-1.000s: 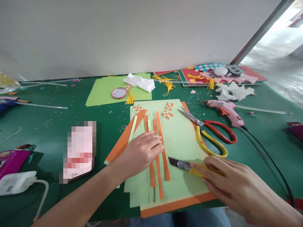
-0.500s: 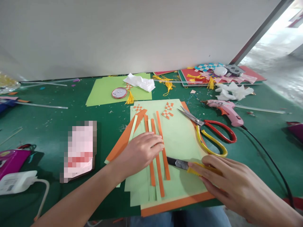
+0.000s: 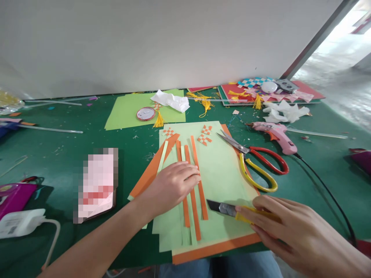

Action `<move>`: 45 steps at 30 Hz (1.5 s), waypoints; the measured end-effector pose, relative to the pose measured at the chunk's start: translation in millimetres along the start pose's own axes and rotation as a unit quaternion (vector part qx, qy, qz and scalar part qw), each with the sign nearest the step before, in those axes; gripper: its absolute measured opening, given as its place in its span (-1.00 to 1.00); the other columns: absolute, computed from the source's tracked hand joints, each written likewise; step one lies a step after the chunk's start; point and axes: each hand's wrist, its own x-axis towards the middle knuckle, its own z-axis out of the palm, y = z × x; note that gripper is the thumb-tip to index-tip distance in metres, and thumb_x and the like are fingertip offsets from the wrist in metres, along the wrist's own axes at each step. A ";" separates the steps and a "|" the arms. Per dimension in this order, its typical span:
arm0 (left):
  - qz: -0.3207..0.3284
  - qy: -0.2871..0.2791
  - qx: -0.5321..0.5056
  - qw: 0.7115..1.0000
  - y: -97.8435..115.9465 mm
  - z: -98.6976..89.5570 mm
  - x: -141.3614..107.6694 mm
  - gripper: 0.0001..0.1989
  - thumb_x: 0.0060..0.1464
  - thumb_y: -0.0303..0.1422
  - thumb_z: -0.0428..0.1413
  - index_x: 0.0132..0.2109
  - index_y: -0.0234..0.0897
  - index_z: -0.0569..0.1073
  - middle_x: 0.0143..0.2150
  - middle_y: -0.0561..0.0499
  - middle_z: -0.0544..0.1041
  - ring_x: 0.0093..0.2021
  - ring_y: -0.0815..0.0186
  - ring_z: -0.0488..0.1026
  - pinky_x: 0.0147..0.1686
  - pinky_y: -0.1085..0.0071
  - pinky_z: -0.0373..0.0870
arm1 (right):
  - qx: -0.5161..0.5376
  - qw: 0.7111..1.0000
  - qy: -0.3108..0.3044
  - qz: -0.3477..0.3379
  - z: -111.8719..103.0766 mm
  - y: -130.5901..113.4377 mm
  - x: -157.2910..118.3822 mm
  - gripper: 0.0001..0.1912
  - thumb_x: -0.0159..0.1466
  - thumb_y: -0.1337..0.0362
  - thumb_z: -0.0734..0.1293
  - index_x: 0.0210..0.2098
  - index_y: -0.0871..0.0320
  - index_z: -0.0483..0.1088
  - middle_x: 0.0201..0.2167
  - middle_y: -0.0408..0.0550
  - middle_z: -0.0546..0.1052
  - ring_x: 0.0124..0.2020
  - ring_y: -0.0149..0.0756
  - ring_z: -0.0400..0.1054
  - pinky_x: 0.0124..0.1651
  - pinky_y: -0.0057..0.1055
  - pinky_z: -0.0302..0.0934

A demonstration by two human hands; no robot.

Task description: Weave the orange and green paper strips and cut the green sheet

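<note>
My left hand (image 3: 176,185) rests over several orange and pale green paper strips, its bent fingers and thumb closed on the rightmost orange paper strip (image 3: 194,154). The strips lie lengthwise on a stack of pale green paper (image 3: 223,170) with orange paper under its edges. A utility knife (image 3: 227,209) with a dark blade and yellow handle is gripped in my right hand (image 3: 286,224). Its blade tip points left, just right of the strips and apart from them. Small orange-and-white woven checkered pieces (image 3: 205,139) lie near the top of the sheet.
Scissors (image 3: 243,150) with red and yellow handles lie right of the strips. Beyond them is a pink glue gun (image 3: 278,135) with a black cord. A phone (image 3: 98,185) lies at left. Crumpled tissue (image 3: 171,101) and a yellow tassel (image 3: 159,119) are at the back.
My right hand has drawn the utility knife a little to the right and toward me, away from the strips. My left hand has stayed in place.
</note>
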 end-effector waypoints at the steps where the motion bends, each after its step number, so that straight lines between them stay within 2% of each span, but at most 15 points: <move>1: 0.000 -0.001 -0.001 1.000 -0.3 0.0 -0.1 -0.78 0.27 -0.53 -0.02 -0.06 -0.34 0.49 -0.04 -0.08 0.57 0.01 0.22 0.49 0.15 0.16 0.37 | 0.004 1.000 0.001 -0.002 0.4 -1.5 1.1 -0.64 0.36 0.36 0.16 0.12 0.12 0.35 -0.37 -0.07 0.40 -0.48 -0.39 0.32 -0.43 -0.40 0.22; 9: -0.004 -0.007 -0.005 1.000 -0.3 -0.8 -0.8 -0.77 0.27 -0.53 -0.03 -0.06 -0.34 0.50 -0.03 -0.07 0.57 0.01 0.24 0.49 0.15 0.17 0.38 | 0.017 1.000 -0.002 -0.006 4.4 -4.5 8.4 -0.66 0.37 0.35 0.15 0.10 0.12 0.35 -0.36 -0.06 0.38 -0.45 -0.38 0.31 -0.41 -0.39 0.21; 15: -0.004 -0.004 -0.004 1.000 0.3 -3.0 1.1 -0.78 0.28 -0.50 -0.02 -0.08 -0.34 0.51 -0.04 -0.07 0.59 0.00 0.23 0.51 0.12 0.17 0.41 | -0.020 1.000 0.008 -0.001 8.8 -4.3 18.8 -0.65 0.37 0.36 0.15 0.12 0.15 0.32 -0.34 -0.07 0.35 -0.42 -0.37 0.32 -0.41 -0.38 0.18; 20: -0.009 0.002 -0.005 1.000 1.4 -3.5 1.6 -0.79 0.30 -0.45 -0.02 -0.10 -0.32 0.52 -0.06 -0.07 0.60 0.00 0.23 0.52 0.10 0.19 0.43 | -0.046 0.998 0.042 0.008 11.2 -6.2 27.6 -0.70 0.36 0.38 0.17 0.04 0.22 0.36 -0.36 -0.06 0.35 -0.43 -0.35 0.33 -0.43 -0.35 0.16; 28: -0.011 0.006 -0.005 1.000 1.5 -2.7 1.6 -0.79 0.28 -0.47 0.00 -0.10 -0.35 0.53 -0.05 -0.09 0.60 0.00 0.21 0.53 0.10 0.19 0.45 | -0.087 0.995 0.051 0.011 16.4 -19.5 32.7 -0.69 0.35 0.42 0.14 0.02 0.30 0.38 -0.38 -0.06 0.37 -0.45 -0.36 0.35 -0.45 -0.35 0.14; 34: -0.004 0.016 -0.010 1.000 2.3 -2.0 0.4 -0.80 0.26 -0.48 0.01 -0.12 -0.36 0.54 -0.07 -0.09 0.61 -0.01 0.22 0.54 0.08 0.20 0.47 | -0.098 0.992 0.058 0.045 21.6 -27.1 32.3 -0.69 0.37 0.39 0.10 0.01 0.25 0.37 -0.36 -0.06 0.38 -0.52 -0.37 0.33 -0.51 -0.34 0.11; 45: -0.006 0.017 -0.011 1.000 2.6 -2.5 0.4 -0.80 0.27 -0.47 0.00 -0.12 -0.35 0.53 -0.07 -0.09 0.61 0.00 0.23 0.53 0.11 0.20 0.45 | -0.118 0.990 0.057 0.047 24.0 -24.7 35.1 -0.68 0.37 0.38 0.11 0.02 0.26 0.39 -0.35 -0.02 0.40 -0.51 -0.38 0.31 -0.50 -0.35 0.08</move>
